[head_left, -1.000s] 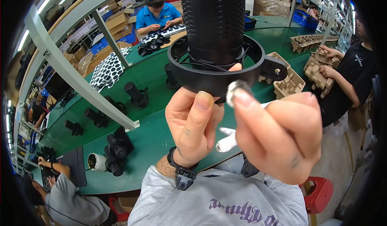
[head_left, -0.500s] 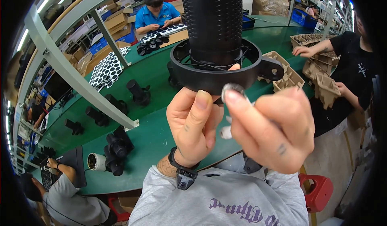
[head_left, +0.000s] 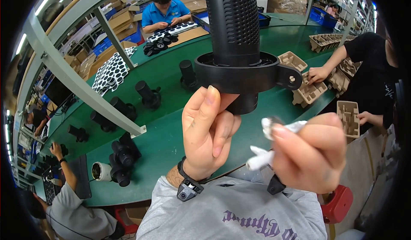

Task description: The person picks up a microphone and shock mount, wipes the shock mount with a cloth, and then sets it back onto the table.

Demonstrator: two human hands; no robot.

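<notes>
Upright in front of me stands a black microphone (head_left: pixel 234 30) with a perforated body, set in a wide ring mount (head_left: pixel 239 79) whose side lug has a small metal screw or insert. My left hand (head_left: pixel 204 130) is closed on the ring's lower front edge, thumb outside, other fingers partly hidden behind. Lower right of the ring, apart from it, my right hand (head_left: pixel 310 154) pinches a crumpled white cloth (head_left: pixel 260 159). A grey, dirty-looking patch of the cloth shows at the fingertips, and loose ends hang below the hand.
More black microphones (head_left: pixel 147 95) stand along the green table (head_left: pixel 171 130); some (head_left: pixel 124 156) lie clustered beside a white tin (head_left: pixel 102 171). At right a co-worker handles brown pulp trays (head_left: pixel 309 92). Across the table another person works over dotted sticker sheets (head_left: pixel 113 73). A grey post (head_left: pixel 85 83) crosses the left.
My right hand has drawn away from the ring, to the right and down, with the cloth. The microphone has shifted right and tilted slightly. The co-worker's hand at right has moved onto a pulp tray.
</notes>
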